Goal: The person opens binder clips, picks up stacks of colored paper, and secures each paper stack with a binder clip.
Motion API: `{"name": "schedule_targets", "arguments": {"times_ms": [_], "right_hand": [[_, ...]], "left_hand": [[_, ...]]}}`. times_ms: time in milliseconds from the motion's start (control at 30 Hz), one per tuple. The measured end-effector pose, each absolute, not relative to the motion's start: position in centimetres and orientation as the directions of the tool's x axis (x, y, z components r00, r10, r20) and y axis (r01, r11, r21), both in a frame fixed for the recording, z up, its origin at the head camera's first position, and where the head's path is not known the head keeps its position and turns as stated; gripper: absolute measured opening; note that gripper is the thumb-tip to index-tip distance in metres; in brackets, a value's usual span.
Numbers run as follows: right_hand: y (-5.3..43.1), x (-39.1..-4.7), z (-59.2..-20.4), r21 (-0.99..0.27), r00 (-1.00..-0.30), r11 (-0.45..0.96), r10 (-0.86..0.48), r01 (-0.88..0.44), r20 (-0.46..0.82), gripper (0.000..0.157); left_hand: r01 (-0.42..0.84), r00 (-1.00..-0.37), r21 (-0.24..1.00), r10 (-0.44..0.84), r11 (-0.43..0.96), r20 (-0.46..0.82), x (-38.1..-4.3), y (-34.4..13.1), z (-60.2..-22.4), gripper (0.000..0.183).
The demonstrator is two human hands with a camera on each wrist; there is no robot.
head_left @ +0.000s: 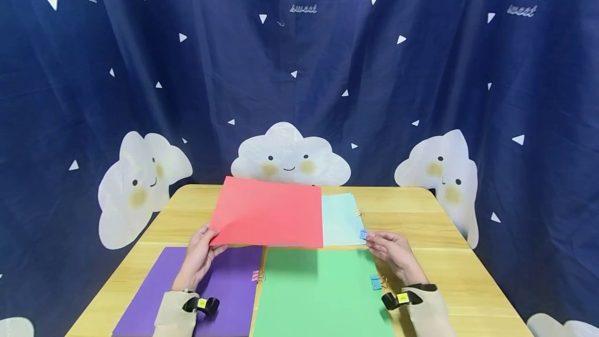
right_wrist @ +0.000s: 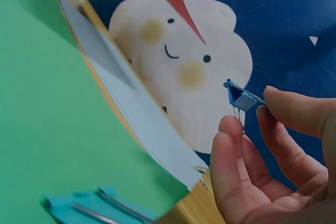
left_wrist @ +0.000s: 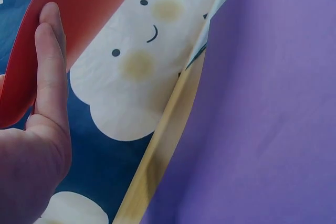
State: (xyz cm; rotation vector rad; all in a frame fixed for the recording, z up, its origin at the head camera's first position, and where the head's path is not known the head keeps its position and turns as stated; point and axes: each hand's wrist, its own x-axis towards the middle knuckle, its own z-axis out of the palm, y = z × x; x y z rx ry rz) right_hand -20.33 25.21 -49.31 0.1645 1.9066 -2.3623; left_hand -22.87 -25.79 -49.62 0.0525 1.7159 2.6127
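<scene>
My left hand (head_left: 198, 254) grips red paper (head_left: 269, 212) by its near left corner, thumb on top and fingers beneath. The paper is raised above the table, tilted, and overlaps a light blue stack (head_left: 342, 218) in the head view. In my right hand (head_left: 395, 255) a small blue binder clip (right_wrist: 242, 100) is pinched by its wire handles, thumb on one and fingers on the other. No paper shows in that clip. A gold binder clip (head_left: 359, 212) sits on the light blue stack's right edge.
Purple paper (head_left: 234, 300) with a pink binder clip (head_left: 255, 275) on its right edge lies front left. Green paper (head_left: 323, 295) lies front centre, a larger blue binder clip (head_left: 376, 282) on its right edge. Behind the wooden table (head_left: 468, 285) hangs a dark blue curtain (head_left: 299, 103).
</scene>
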Motion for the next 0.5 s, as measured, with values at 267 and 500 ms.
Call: {"name": "schedule_targets", "arguments": {"times_ms": [267,500], "right_hand": [[24.4,-20.1,-49.4,-0.970,-0.987,-0.186,-0.048,0.157,-0.151,0.015],[24.0,-20.0,-49.6,-0.968,-0.987,-0.198,-0.088,0.152,-0.137,0.009]], "left_hand": [[0.017,-0.997,0.924,0.062,-0.383,0.043,-22.3,-25.1,-49.7,0.018],[0.038,-0.994,0.915,0.081,-0.401,0.077,-22.1,-24.4,-50.1,0.013]]}}
